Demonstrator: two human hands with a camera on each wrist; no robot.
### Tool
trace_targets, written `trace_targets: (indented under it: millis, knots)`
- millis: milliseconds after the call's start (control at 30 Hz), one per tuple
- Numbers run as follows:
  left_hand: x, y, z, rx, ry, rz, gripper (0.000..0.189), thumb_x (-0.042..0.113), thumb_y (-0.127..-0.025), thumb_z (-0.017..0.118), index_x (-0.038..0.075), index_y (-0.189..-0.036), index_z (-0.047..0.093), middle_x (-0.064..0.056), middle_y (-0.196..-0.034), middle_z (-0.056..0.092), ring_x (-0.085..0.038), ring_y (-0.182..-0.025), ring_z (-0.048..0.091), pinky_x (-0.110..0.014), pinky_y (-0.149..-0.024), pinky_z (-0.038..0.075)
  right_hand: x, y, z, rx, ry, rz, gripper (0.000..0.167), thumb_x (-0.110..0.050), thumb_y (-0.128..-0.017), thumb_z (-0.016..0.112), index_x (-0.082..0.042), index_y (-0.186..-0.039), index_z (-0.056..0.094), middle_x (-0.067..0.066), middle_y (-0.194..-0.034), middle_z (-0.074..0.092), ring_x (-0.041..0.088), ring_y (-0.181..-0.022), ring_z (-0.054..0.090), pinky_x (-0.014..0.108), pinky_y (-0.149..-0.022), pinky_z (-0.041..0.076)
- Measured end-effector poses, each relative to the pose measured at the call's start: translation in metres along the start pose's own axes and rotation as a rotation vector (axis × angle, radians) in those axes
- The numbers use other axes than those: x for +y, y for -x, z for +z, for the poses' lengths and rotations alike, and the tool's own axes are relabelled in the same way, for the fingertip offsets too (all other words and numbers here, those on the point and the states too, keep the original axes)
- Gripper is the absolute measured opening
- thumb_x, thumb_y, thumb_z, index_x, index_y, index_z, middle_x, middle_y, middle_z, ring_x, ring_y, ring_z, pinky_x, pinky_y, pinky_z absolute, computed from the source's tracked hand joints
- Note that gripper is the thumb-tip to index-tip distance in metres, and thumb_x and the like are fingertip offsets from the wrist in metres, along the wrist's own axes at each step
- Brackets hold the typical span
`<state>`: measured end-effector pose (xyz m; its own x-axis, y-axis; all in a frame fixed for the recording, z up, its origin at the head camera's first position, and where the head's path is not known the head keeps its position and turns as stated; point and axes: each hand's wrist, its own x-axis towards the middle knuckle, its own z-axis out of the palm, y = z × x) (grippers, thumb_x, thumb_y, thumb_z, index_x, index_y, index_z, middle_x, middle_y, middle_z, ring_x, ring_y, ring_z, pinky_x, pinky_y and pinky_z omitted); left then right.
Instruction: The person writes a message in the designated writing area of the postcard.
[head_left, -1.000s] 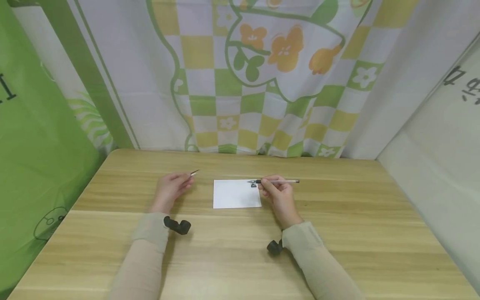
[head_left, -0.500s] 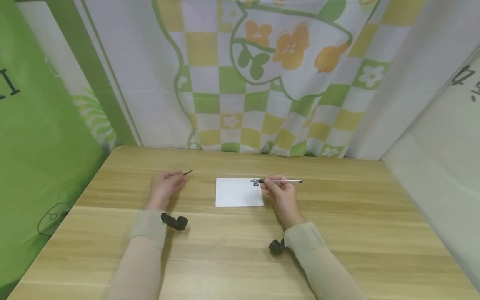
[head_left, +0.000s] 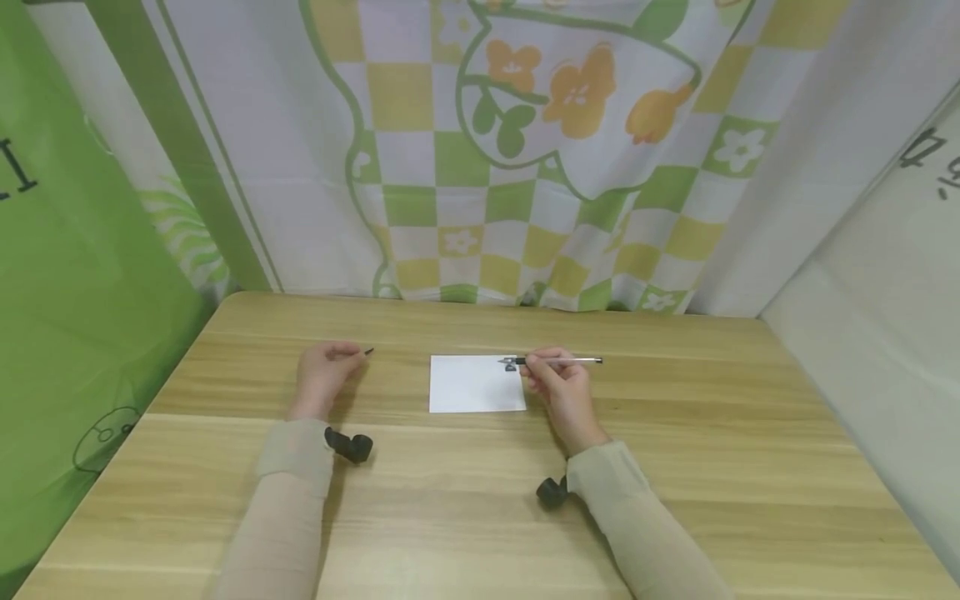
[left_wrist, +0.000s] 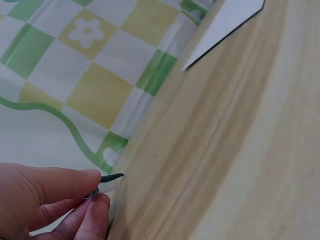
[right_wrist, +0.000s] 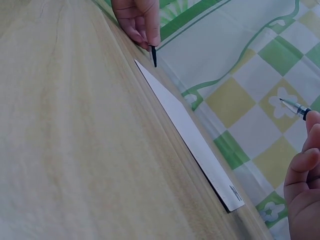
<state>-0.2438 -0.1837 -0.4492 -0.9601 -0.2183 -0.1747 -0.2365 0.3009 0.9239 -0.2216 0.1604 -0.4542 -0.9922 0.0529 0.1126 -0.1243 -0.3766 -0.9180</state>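
Observation:
In the head view my right hand (head_left: 561, 392) pinches a clear-barrelled gel pen (head_left: 577, 361), its tip pointing left over the upper right corner of a white card (head_left: 472, 385). The right wrist view shows the bare pen tip (right_wrist: 295, 107) apart from the card. A small dark mark (right_wrist: 235, 193) is on the card's near end. To the left of the card, my left hand (head_left: 322, 373) pinches a small pen cap between thumb and fingers. The cap's black clip (left_wrist: 112, 177) sticks out past the fingertips beside a clear part; the rest is hidden in the fingers.
The card lies on a wooden table (head_left: 465, 500). A checked, flowered curtain (head_left: 480, 208) hangs behind the table's far edge. Green cloth (head_left: 82, 292) hangs at the left, a pale wall (head_left: 885, 333) stands at the right. Black wrist cameras (head_left: 351, 446) sit at both cuffs.
My left hand has shifted left, away from the card, and the cap has turned so less of it shows. My right hand and the pen stay almost the same over the card.

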Motion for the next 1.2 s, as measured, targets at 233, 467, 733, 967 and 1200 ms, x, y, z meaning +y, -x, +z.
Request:
trace_targets:
  millis: [233,467,733,967,1200]
  knots:
    - [0.0015,0.0011,0.0025,0.033,-0.156,0.074,0.026,0.013,-0.096,0.068,-0.003,-0.116,0.068,-0.022,-0.114,0.070,-0.026,-0.095,0.066,-0.028,-0.076,0.050,-0.0014,0.0012,0.0018,-0.007,0.004,0.000,0.006,0.000,-0.094,0.069,-0.001,-0.092,0.063,0.004,-0.079,0.070,0.010,-0.071,0.065,0.017,-0.061,0.052]
    - [0.0002,0.0010,0.0056,0.061,-0.209,0.106,0.023,0.009,-0.094,0.069,-0.005,-0.112,0.067,-0.024,-0.112,0.070,-0.034,-0.098,0.066,-0.039,-0.082,0.054,-0.0004,0.0009,0.0004,-0.015,0.002,-0.005,0.007,-0.001,-0.094,0.069,0.001,-0.094,0.063,0.004,-0.080,0.070,0.010,-0.071,0.065,0.017,-0.061,0.053]
    - [0.0016,0.0032,0.0075,0.072,-0.236,0.112,0.021,0.006,-0.093,0.068,-0.006,-0.111,0.067,-0.025,-0.111,0.069,-0.038,-0.100,0.065,-0.045,-0.086,0.054,0.0006,0.0002,-0.0008,-0.010,-0.002,0.004,0.008,-0.001,-0.094,0.069,0.002,-0.096,0.062,0.006,-0.080,0.071,0.011,-0.072,0.066,0.018,-0.061,0.053]
    - [0.0019,0.0028,0.0076,0.078,-0.247,0.124,0.022,0.004,-0.092,0.068,-0.006,-0.112,0.066,-0.025,-0.111,0.069,-0.037,-0.100,0.065,-0.045,-0.086,0.054,0.0010,0.0001,-0.0003,-0.011,-0.007,0.002,0.006,0.001,-0.094,0.068,0.002,-0.095,0.062,0.007,-0.080,0.071,0.011,-0.072,0.067,0.018,-0.062,0.053]
    - [0.0028,0.0035,0.0069,0.061,-0.244,0.111,0.025,0.007,-0.094,0.069,-0.006,-0.115,0.065,-0.026,-0.117,0.067,-0.039,-0.105,0.063,-0.047,-0.090,0.053,0.0009,0.0002,0.0001,-0.017,-0.014,0.003,0.010,0.000,-0.093,0.069,0.006,-0.096,0.062,0.007,-0.079,0.071,0.011,-0.071,0.066,0.018,-0.061,0.052]
